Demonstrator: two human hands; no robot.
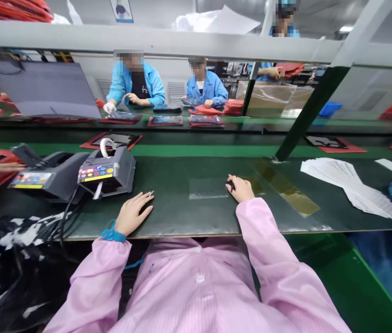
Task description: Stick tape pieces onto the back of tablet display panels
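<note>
My left hand [133, 212] lies flat on the dark green work mat [189, 212], fingers stretched out, holding nothing, just right of the tape dispenser [108, 173]. My right hand [240, 188] rests on the mat with its fingers curled down at the right end of a clear strip of film or tape [208, 188]; I cannot make out anything held in it. Both arms wear pink sleeves.
A second tape dispenser [45, 178] with cables stands at the left. Yellowish tape strips [288, 189] and a pile of white paper labels [351, 182] lie to the right. A conveyor with red trays [204, 121] runs behind; people in blue coats work across it.
</note>
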